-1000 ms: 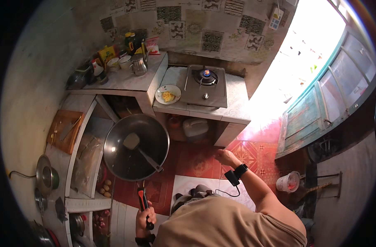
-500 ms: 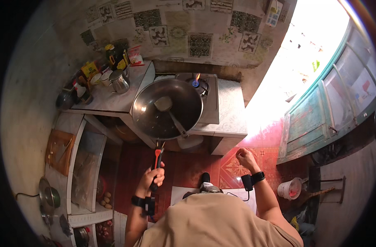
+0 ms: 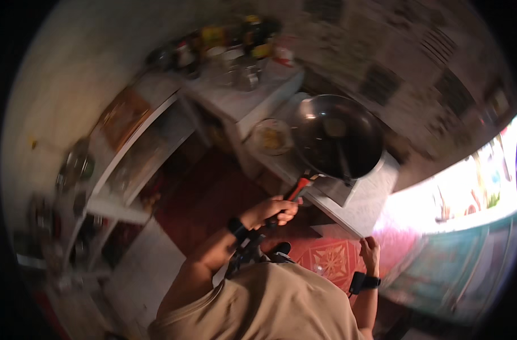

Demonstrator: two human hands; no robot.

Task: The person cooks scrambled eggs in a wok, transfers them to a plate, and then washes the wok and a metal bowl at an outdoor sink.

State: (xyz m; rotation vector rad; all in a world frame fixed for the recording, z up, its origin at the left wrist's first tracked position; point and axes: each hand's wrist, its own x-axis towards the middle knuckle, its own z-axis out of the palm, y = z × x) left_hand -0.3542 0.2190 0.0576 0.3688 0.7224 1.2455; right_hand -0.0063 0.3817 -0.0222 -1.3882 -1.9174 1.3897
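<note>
The left hand (image 3: pixel 268 211) was clenched around the red-and-black handle of the wok (image 3: pixel 338 136), over the counter's (image 3: pixel 360 207) front edge; the right hand (image 3: pixel 370 251) hung loosely curled, pinching nothing.

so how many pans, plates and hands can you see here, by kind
wok with a utensil in it, held by the left hand: 1
plate of yellowish food on the counter: 1
hands, left hand on the wok handle, right hand free: 2
total: 4
</note>
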